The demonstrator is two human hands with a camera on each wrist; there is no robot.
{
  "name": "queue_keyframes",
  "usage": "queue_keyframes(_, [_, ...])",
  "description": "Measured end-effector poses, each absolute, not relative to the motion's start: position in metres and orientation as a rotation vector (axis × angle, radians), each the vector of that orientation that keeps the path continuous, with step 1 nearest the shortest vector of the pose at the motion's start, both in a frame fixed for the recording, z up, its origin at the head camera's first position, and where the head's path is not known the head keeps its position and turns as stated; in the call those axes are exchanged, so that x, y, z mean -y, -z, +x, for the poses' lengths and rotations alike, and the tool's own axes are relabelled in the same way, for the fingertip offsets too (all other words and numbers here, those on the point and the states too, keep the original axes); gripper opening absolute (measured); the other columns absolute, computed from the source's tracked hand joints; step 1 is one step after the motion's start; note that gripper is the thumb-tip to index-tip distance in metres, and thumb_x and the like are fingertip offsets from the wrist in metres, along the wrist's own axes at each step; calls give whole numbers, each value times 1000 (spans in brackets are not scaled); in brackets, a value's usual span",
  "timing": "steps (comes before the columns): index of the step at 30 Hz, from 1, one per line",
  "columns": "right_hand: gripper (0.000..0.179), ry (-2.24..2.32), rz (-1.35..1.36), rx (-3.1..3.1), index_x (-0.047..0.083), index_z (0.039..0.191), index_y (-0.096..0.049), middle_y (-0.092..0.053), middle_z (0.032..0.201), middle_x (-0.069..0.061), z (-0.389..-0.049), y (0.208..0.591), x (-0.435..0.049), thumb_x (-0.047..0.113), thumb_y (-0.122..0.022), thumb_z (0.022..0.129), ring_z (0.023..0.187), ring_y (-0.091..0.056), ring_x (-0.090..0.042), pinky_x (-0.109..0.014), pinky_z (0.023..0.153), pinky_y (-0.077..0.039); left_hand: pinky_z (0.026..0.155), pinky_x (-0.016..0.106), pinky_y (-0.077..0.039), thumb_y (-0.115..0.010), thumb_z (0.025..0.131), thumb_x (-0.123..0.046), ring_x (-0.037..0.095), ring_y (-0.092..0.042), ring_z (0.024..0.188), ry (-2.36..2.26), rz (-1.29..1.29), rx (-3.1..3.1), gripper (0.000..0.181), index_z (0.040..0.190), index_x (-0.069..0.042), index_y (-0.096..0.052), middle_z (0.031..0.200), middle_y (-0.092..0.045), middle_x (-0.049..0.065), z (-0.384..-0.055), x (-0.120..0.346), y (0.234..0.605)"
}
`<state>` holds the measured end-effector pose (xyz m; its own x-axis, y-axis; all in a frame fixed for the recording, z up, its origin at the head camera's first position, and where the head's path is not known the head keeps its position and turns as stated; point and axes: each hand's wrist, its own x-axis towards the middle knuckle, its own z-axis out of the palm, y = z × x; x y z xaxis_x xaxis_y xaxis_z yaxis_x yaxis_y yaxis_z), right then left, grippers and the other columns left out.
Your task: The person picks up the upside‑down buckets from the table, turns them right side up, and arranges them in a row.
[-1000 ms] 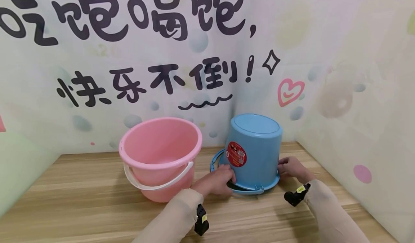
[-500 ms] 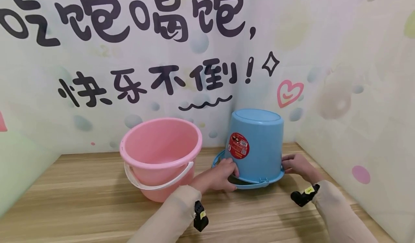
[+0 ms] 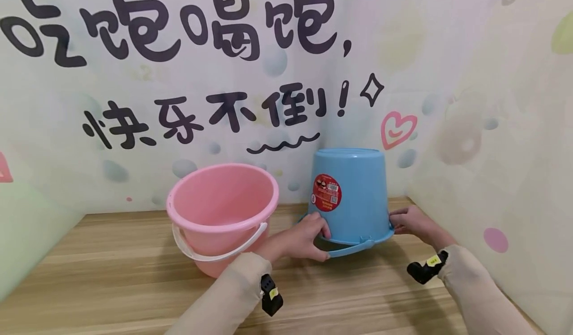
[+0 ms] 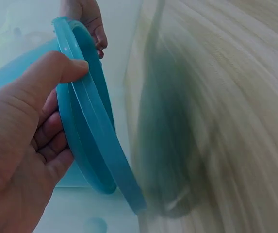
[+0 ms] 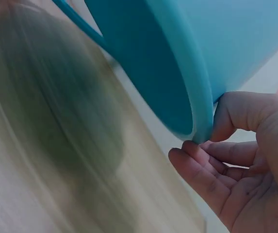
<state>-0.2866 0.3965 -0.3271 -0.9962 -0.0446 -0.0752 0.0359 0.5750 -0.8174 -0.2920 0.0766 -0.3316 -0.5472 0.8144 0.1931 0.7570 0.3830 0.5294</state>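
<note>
The left hand [image 3: 302, 238] is pinching the raised, upturned blue bucket [image 3: 360, 196] by rim [image 5: 199, 99] and handle [image 3: 351, 250]; the right hand [image 3: 412, 221] is gripping the rim's right side, probably for balance.

This is looking like a small staged recording booth: pale printed panels [image 3: 528, 186] are closing in a wood-grain surface [image 3: 103, 285] at the back and both sides, big black Chinese lettering [image 3: 227, 96] is running across the rear one, and small black cameras [image 3: 270, 297] are sitting at both sleeve cuffs [image 3: 250, 265].
</note>
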Motion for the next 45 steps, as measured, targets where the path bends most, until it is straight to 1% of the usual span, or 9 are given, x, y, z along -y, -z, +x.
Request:
queue_keyframes(5, [42, 1510, -49, -2658, -23, 112, -48, -63, 85, -9, -284, 314, -394, 13, -49, 90, 74, -62, -12, -33, 76, -52, 74, 17, -42, -74, 73, -19, 16, -43, 95, -984, 1442, -2505, 36, 98, -9, -50, 94, -40, -2, -289, -74, 323])
queue_keyframes(9, [44, 1562, -63, -2616, -24, 111, -47, -62, 80, -7, -280, 304, -391, 15, -49, 92, 72, -61, -10, -32, 76, -52, 74, 17, -43, -74, 73, -20, 21, -45, 96, -1040, 1433, -2484, 36, 98, -9, -50, 94, -41, -2, -286, -72, 315])
queue_keyframes(11, [41, 1558, -67, -2618, -23, 108, -49, -61, 78, -6, -277, 300, -389, 15, -49, 91, 71, -61, -11, -31, 76, -52, 75, 18, -42, -75, 73, -20, 21, -46, 95, -1050, 1423, -2485, 36, 97, -9, -51, 94, -41, -2, -284, -71, 311])
queue_keyframes(15, [32, 1528, -44, -2671, -17, 95, -56, -61, 73, -7, -273, 294, -385, 14, -50, 90, 70, -62, -14, -31, 74, -52, 76, 18, -42, -74, 74, -20, 20, -46, 94, -1060, 1407, -2496, 35, 97, -8, -51, 94, -42, -3, -280, -70, 307])
queue_keyframes(20, [30, 1437, -29, -2738, -13, 87, -58, -62, 71, -7, -264, 282, -381, 16, -50, 90, 69, -64, -16, -29, 70, -53, 77, 19, -43, -74, 75, -23, 17, -47, 92, -1135, 1359, -2480, 34, 97, -10, -51, 94, -45, -2, -277, -70, 309])
queue_keyframes(27, [33, 1384, -21, -2766, -14, 85, -59, -61, 66, -6, -257, 262, -377, 17, -50, 91, 62, -64, -13, -27, 67, -53, 75, 21, -43, -74, 75, -26, 16, -47, 90, -1255, 1289, -2439, 33, 95, -12, -52, 92, -47, -2, -275, -70, 305])
queue_keyframes(31, [33, 1322, 4, -2799, -14, 81, -60, -61, 62, -6, -255, 252, -374, 16, -50, 90, 59, -63, -12, -27, 65, -54, 73, 21, -44, -73, 77, -26, 13, -46, 88, -1292, 1251, -2401, 32, 96, -11, -52, 91, -47, -2, -274, -69, 303])
queue_keyframes(35, [33, 1280, 49, -2803, -14, 80, -60, -61, 62, -6, -254, 243, -370, 16, -48, 89, 57, -62, -13, -26, 64, -53, 71, 23, -46, -72, 78, -25, 14, -47, 87, -1349, 1197, -2369, 31, 97, -10, -52, 91, -50, 0, -273, -67, 299])
queue_keyframes(45, [32, 1320, 91, -2786, -6, 74, -59, -61, 63, -6, -249, 227, -362, 19, -48, 91, 57, -63, -14, -26, 64, -53, 69, 25, -48, -70, 80, -23, 16, -48, 87, -1465, 1114, -2287, 30, 100, -8, -53, 90, -52, 2, -270, -66, 293])
